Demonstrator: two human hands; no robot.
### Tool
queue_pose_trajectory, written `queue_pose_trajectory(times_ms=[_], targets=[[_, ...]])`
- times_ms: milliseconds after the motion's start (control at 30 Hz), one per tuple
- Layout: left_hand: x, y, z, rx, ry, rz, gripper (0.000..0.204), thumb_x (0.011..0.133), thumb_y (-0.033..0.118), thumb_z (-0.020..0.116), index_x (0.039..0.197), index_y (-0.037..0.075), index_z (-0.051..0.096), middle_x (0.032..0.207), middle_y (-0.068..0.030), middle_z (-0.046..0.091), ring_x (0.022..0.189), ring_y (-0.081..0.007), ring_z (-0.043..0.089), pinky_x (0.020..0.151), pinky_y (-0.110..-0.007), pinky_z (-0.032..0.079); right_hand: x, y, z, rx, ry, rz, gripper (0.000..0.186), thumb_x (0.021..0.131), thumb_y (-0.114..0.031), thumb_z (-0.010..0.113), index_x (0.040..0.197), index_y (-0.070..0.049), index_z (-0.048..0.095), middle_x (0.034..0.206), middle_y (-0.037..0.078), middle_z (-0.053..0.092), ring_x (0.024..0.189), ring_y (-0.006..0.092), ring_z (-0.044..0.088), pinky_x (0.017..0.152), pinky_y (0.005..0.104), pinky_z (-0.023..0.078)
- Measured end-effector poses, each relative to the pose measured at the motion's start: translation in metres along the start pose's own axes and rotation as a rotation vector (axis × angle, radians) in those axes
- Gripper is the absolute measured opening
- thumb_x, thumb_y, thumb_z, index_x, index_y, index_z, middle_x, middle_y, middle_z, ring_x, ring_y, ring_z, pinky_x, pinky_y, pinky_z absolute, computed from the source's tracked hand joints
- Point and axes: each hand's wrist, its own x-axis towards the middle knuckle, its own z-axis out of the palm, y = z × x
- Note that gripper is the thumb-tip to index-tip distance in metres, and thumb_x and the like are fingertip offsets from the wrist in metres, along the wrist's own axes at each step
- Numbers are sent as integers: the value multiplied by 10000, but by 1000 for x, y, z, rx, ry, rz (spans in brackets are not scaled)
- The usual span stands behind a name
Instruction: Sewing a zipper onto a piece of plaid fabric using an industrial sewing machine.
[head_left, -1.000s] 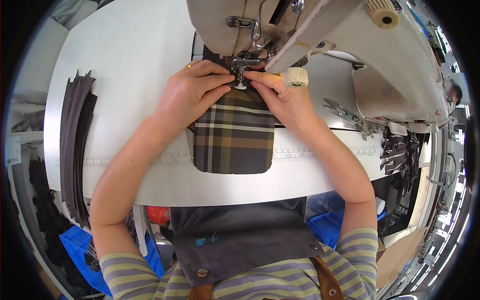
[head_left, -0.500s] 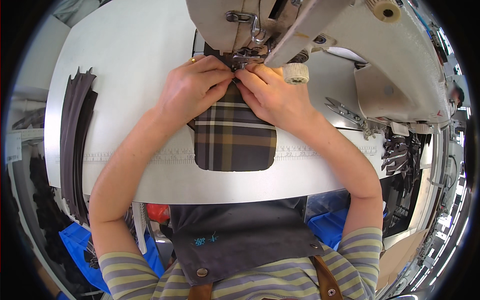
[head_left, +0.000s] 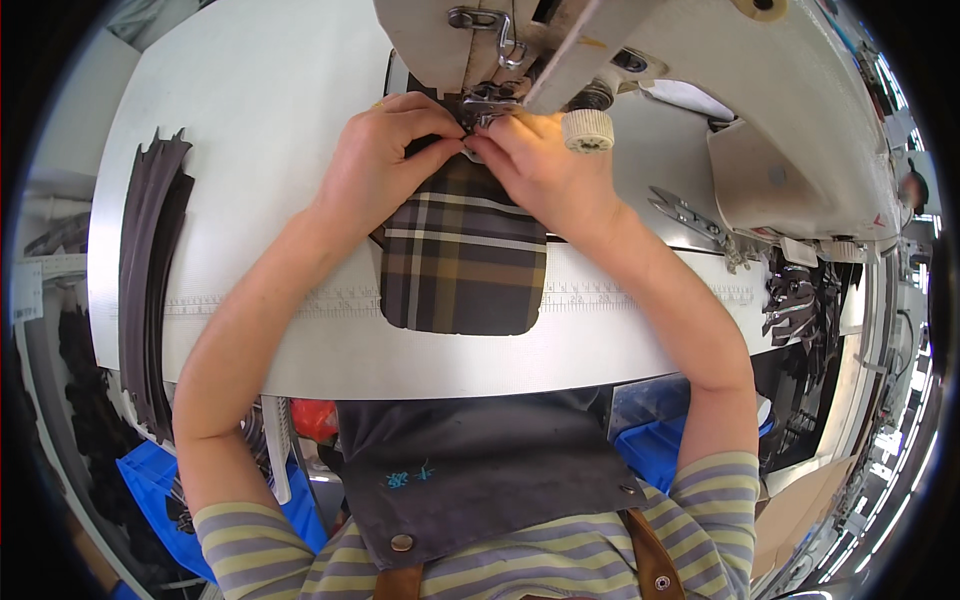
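A dark plaid fabric panel (head_left: 462, 280) with rounded near corners lies under the sewing machine's needle and presser foot area (head_left: 490, 100). My left hand (head_left: 385, 160) is closed in a pinch on the panel's far part, just left of the foot. Opposite it, my right hand (head_left: 545, 170) has its fingers bent and pressed onto the same fabric at the foot, their tips meeting the left hand's. Those fingertips partly hide the foot and the spot being held. A white knurled knob (head_left: 587, 130) sits just above my right hand.
A stack of dark strips (head_left: 150, 260) lies on the white table (head_left: 230, 150) at the left. Metal snips (head_left: 685, 215) lie right of the machine, near a bunch of dark pieces (head_left: 795, 305). Blue bins (head_left: 650, 440) are below the table's edge.
Both hands and the plaid panel have shifted slightly away from me, toward the machine. My right fingers have come over to the middle, touching the left's and covering more of the foot.
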Motion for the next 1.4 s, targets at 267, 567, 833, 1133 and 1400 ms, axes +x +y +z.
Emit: queue_pose_trajectory(times_ms=[267,567,833,1133,1400], targets=[[0,9,4,-198,49,-295,110,826,48,668,902,-30,684,876,-71,651,823,-162,608,746,-276,467,-32,-58,-67,413,-153,-71,220,832,-250,679,922,-50,664,945,82,679,873,296,650,732,393,517],[21,-19,-19,-308,-242,-117,107,848,57,677,911,-29,695,895,-54,659,834,-127,604,772,-268,475,2,-86,-31,452,-68,49,297,693,-25,743,976,-5,657,920,97,695,778,262,678,660,333,545],[4,2,-6,-239,-29,-259,127,841,70,688,903,-41,699,872,-50,664,825,-125,603,775,-266,472,-37,-45,-54,519,-171,-136,265,718,-73,686,978,-29,663,1008,108,697,941,263,676,770,350,558],[10,7,-12,-253,-33,-298,138,838,87,694,906,-33,706,872,-48,666,818,-132,598,759,-274,468,-12,-43,-40,248,-431,-220,589,822,-384,684,1221,31,560,1322,164,543,1294,305,445,1088,426,337],[9,8,-9,-228,-19,-363,153,827,127,705,873,-19,700,837,-50,643,810,-150,583,735,-292,458,-18,-57,-26,340,-471,-93,804,798,-520,665,1347,30,462,1410,177,457,1321,321,407,1100,473,306]])
